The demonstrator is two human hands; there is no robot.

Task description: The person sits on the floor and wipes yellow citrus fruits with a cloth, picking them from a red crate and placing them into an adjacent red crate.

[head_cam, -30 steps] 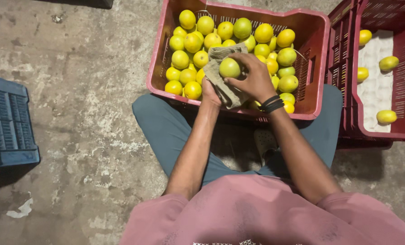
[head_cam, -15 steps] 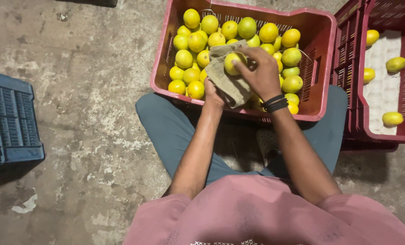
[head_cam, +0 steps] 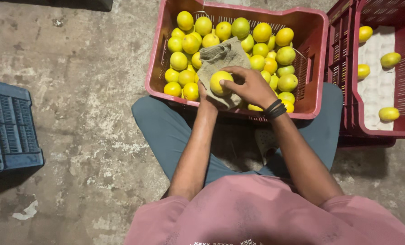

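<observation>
A yellow citrus fruit [head_cam: 220,82] is sitting between both hands, just above the near edge of the fruit pile in the red crate [head_cam: 159,59]. The right hand [head_cam: 250,85] is curling over the fruit from the right, thumb and fingers closing around it; a dark band [head_cam: 275,109] is circling that wrist. The left hand [head_cam: 208,93] is lying under a grey-brown cloth [head_cam: 220,56] and is cupping the fruit from below through the fabric; its fingers are mostly hidden by the cloth, so how far they are closing cannot be told. The cloth is draping up and away from the hands over the neighbouring fruit. Around it, the pile of yellow and yellow-green fruit [head_cam: 257,34] is filling most of the crate, reaching the far wall. The crate is resting on the concrete floor [head_cam: 84,118], touching the person's crossed legs in teal trousers [head_cam: 166,131]. To the right, a second red crate [head_cam: 347,90] is standing just beside the first, lined with a white sheet [head_cam: 379,86] and holding a few loose fruit [head_cam: 390,59] lying well apart from one another. At the far left, a blue crate [head_cam: 12,122] is sitting on the floor, well apart from the hands. A pink shirt [head_cam: 257,213] is filling the bottom of the view.
</observation>
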